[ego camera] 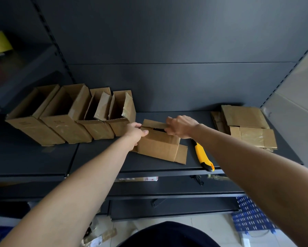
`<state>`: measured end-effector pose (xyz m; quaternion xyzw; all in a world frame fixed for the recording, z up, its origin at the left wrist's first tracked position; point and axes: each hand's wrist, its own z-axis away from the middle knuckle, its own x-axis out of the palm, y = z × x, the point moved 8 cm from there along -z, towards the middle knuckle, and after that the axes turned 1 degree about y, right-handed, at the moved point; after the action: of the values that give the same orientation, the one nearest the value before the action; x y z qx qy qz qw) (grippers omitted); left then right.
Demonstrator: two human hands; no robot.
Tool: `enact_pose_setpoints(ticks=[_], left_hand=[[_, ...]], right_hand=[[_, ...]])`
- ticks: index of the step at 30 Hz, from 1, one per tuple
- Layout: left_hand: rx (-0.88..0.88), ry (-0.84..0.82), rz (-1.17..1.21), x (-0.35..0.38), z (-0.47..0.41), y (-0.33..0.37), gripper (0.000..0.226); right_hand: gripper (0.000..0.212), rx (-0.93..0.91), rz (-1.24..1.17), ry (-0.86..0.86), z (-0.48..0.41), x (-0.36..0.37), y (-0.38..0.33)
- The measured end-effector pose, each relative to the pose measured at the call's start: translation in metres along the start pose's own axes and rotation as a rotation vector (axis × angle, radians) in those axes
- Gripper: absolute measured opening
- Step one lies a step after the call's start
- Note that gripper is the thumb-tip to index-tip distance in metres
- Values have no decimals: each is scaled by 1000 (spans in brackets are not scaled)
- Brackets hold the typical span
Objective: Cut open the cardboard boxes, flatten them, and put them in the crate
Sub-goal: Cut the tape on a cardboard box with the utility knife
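Head view: at left we see four opened boxes (pixel 69 114) queued on the shelf (pixel 99 157). Our left hand (pixel 134 133) pinches the cut box (pixel 158 142) by its top flap and our right hand (pixel 180 126) grips the opposite edge. The box sits between our fingers (pixel 144 133), probably so we can spread it. The utility knife (pixel 202 154) is parked just beside it, with the flattened boxes (pixel 245 125) rightmost.

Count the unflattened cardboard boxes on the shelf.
5: four open boxes in a row at left; one box in the middle, held by the left hand and right hand. None seems hidden.
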<state>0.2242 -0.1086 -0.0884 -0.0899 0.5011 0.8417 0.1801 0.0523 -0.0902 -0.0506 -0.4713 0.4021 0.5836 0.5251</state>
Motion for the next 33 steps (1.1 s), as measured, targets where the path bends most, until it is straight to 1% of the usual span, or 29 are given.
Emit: enact_pose_setpoints(ticks=[2, 4, 5, 7, 8, 9, 11, 12, 13, 14, 16, 17, 19, 20, 22, 24, 26, 28, 30, 32, 33], left_hand=[[-7, 12, 20, 1, -2, -4, 43], [-27, 62, 21, 0, -2, -7, 48], [-50, 80, 11, 1, -2, -8, 55], [-88, 105, -21, 2, 1, -6, 71], [-82, 116, -31, 3, 2, -3, 78], [-67, 131, -40, 4, 2, 0, 83], [-22, 181, -88, 3, 4, 7, 90], [3, 202, -121, 4, 5, 10, 91], [29, 211, -150, 7, 7, 14, 90], [58, 210, -177, 11, 9, 18, 87], [119, 198, -269, 20, 16, 26, 84], [145, 193, -345, 25, 21, 30, 88], [183, 197, -487, 34, 28, 34, 99], [188, 192, -537, 39, 29, 36, 106], [169, 174, -642, 47, 29, 36, 121], [146, 153, -765, 54, 28, 38, 129], [138, 122, -865, 63, 31, 41, 129], [137, 100, -940, 74, 33, 43, 126], [134, 74, -970, 83, 33, 43, 123], [176, 20, -952, 90, 31, 45, 118], [214, -18, -936, 93, 30, 48, 114]], right_hand=[[53, 33, 37, -37, 1, 1, 3], [62, 84, -40, -105, 4, 5, 5], [63, 110, -141, -148, 6, 7, 5], [62, 212, -502, -185, 8, 14, 13], [57, 289, -631, -131, 9, 15, 23], [49, 380, -663, -58, 10, 16, 37], [30, 561, -473, 61, 20, 19, 67], [26, 625, -411, 63, 26, 27, 79], [26, 669, -400, 24, 32, 36, 85], [30, 690, -413, -35, 35, 48, 89], [48, 714, -411, -150, 42, 70, 91], [57, 713, -405, -190, 43, 80, 91], [74, 724, -409, -212, 43, 95, 93], [79, 742, -425, -209, 44, 100, 95], [81, 773, -437, -215, 46, 107, 97], [76, 766, -418, -228, 45, 111, 98], [66, 752, -431, -217, 43, 108, 98], [54, 753, -495, -188, 38, 102, 103], [40, 727, -562, -133, 32, 86, 105], [15, 686, -678, -70, 27, 67, 108], [16, 666, -745, -65, 26, 60, 109]])
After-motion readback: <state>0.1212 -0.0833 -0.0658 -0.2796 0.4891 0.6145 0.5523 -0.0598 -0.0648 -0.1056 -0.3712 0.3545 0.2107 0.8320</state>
